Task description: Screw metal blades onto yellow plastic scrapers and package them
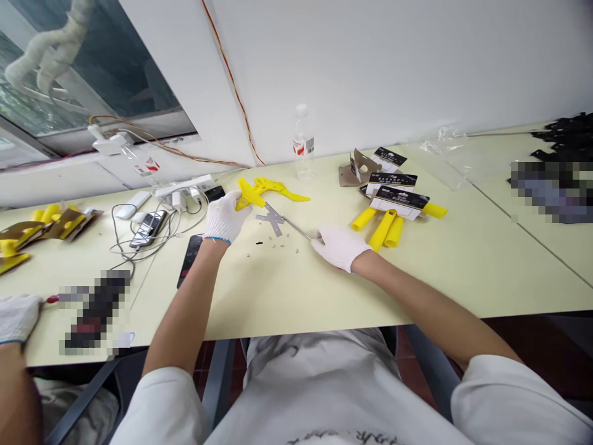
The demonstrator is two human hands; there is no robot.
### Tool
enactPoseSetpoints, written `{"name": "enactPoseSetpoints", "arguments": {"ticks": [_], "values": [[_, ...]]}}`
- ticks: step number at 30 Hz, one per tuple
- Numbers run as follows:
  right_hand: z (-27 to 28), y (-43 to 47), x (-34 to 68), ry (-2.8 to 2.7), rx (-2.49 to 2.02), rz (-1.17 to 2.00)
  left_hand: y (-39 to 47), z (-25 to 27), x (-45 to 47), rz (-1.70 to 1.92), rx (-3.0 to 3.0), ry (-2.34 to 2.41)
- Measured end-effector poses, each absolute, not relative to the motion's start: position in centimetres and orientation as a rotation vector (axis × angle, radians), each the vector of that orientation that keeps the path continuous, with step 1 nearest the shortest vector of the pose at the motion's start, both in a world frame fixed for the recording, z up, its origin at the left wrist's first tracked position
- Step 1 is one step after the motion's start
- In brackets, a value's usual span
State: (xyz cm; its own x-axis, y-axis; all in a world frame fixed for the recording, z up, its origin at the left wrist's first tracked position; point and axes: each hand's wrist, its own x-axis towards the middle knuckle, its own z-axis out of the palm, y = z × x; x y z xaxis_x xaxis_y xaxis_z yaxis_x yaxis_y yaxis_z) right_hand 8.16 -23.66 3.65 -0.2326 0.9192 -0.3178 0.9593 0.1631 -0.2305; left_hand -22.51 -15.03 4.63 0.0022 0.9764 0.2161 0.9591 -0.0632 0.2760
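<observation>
The gloved left hand's fingers close around a yellow plastic piece [251, 193], while the gloved right hand [340, 247] grips a thin metal rod [297, 228] whose rear end disappears inside the palm; the left hand [227, 217] covers part of its piece too. The rod's long axis slants forward and leftward from the right fingertips, its tip pointing toward the held yellow piece but short of it. Between the two, flat on the pale tabletop [259, 290], lie crossed grey metal strips [274, 217], nearer to the left hand and just beside the rod's tip; whether tip and strips touch cannot be told. The strips are what stands in the way along the rod's line. A curved yellow part [290, 193] lies just beyond the held piece, stretching rightward. Closer to the wearer, small metal bits [297, 251] and a flat black bit [259, 243] are scattered between the hands. Farther out, a phone [188, 261] lies partly beneath the left forearm, with tangled cables [121, 248] past it; a clear bottle [304, 148] stands upright near the wall, and yellow handles [382, 230] with printed cards [402, 201] sit beyond the right hand. At far left, a co-worker's gloved hand [18, 316] rests at the table's edge.
</observation>
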Motion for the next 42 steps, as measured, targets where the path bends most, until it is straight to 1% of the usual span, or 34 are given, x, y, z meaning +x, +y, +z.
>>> {"name": "enactPoseSetpoints", "arguments": {"ticks": [4, 8, 14, 16, 19, 21, 24, 27, 35, 42], "values": [[2.2, -23.4, 8.4, 2.312, 1.862, -0.543, -11.8, 5.9, -21.4, 0.286, 2.27, 2.244], [1.2, -23.0, 8.7, 2.26, 1.968, -0.495, -8.2, 6.1, -20.6, 0.104, 2.324, 2.252], [2.3, -23.1, 9.1, 2.232, 2.017, -0.505, -3.8, 4.9, -20.3, -0.087, 2.278, 2.261], [3.1, -23.2, 9.8, 2.264, 2.023, -0.431, -3.0, 4.5, -20.4, -0.15, 2.247, 2.238], [4.1, -22.8, 11.7, 2.289, 2.032, -0.232, -2.4, 4.1, -20.5, -0.189, 2.242, 2.203], [4.6, -22.3, 13.1, 2.253, 1.979, -0.144, -2.2, 4.1, -20.6, -0.154, 2.261, 2.171], [4.4, -21.3, 14.6, 2.184, 1.883, -0.153, -2.4, 4.1, -20.6, -0.094, 2.286, 2.135], [3.6, -20.4, 14.8, 2.227, 1.9, -0.118, -3.3, 4.1, -20.3, -0.027, 2.295, 2.153], [3.3, -20.3, 14.8, 2.465, 1.976, 0.029, -7.4, 4.4, -19.1, 0.713, 2.316, 2.184], [4.1, -21.3, 15.6, 2.605, 2.111, 0.178, -10.5, 4.6, -17.4, 0.911, 2.39, 1.979]]}}
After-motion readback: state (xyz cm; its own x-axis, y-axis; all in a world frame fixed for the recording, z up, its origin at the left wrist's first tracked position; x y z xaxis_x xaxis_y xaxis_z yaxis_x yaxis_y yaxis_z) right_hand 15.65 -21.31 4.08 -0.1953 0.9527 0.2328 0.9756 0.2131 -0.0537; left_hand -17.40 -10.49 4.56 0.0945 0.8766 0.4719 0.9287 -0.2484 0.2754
